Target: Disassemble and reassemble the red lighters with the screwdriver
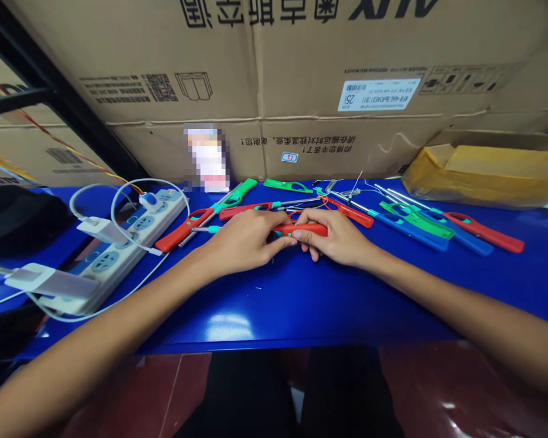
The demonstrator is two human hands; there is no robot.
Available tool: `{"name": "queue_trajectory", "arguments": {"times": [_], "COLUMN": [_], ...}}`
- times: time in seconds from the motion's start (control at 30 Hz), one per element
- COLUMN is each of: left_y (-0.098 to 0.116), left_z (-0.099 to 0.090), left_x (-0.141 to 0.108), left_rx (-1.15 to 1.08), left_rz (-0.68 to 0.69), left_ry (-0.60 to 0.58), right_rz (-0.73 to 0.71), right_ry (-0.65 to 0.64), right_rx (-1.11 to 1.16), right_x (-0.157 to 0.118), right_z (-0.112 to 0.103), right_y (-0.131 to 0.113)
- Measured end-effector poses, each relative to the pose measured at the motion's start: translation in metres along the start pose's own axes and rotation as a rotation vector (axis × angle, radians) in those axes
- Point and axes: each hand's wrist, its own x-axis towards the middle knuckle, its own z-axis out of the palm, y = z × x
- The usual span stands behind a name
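A red long-nosed lighter [314, 230] lies level between my two hands, just above the blue table. My right hand [340, 237] is closed round its handle, thumb along the near side. My left hand [246, 238] wraps the other end of the handle, with its thumb reaching toward the right one. Left of that hand a metal rod with a teal collar [214, 229] sticks out; whether it belongs to the held lighter is hidden. Behind the hands lie another red lighter [242, 209] and a red handle piece [349, 212].
Blue and green lighters [411, 230] lie to the right, near a yellow-taped carton [493, 170]. At left are a power strip [105, 258] with white cables and a red lighter [182, 230]. A blurred phone-like screen [209, 159] leans against the large cardboard box [301, 55].
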Motion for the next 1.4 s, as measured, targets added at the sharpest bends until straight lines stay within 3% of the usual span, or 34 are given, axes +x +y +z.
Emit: {"name": "queue_trajectory", "arguments": {"times": [0.43,0.57,0.87,1.17,1.27,1.4], "left_y": [-0.011,-0.010,-0.012,-0.032,-0.036,-0.033], "left_z": [0.010,0.010,0.014,0.000,0.000,0.003], "left_x": [0.002,0.002,0.004,0.000,0.000,0.000], "left_rx": [0.007,0.006,0.032,0.138,0.175,0.234], "left_rz": [0.103,0.107,0.101,0.081,0.118,0.198], "left_ry": [-0.043,-0.046,-0.043,-0.048,-0.054,-0.036], "right_rz": [-0.011,-0.067,-0.044,-0.107,-0.049,0.028], "right_ry": [0.024,0.014,0.009,0.094,0.022,-0.171], "right_rx": [-0.084,-0.098,-0.070,-0.168,-0.127,0.081], "right_x": [0.004,0.005,0.006,0.008,0.008,0.007], "right_z": [-0.001,-0.003,-0.003,-0.017,-0.023,-0.031], "right_y": [0.008,0.007,0.012,0.013,0.013,0.005]}}
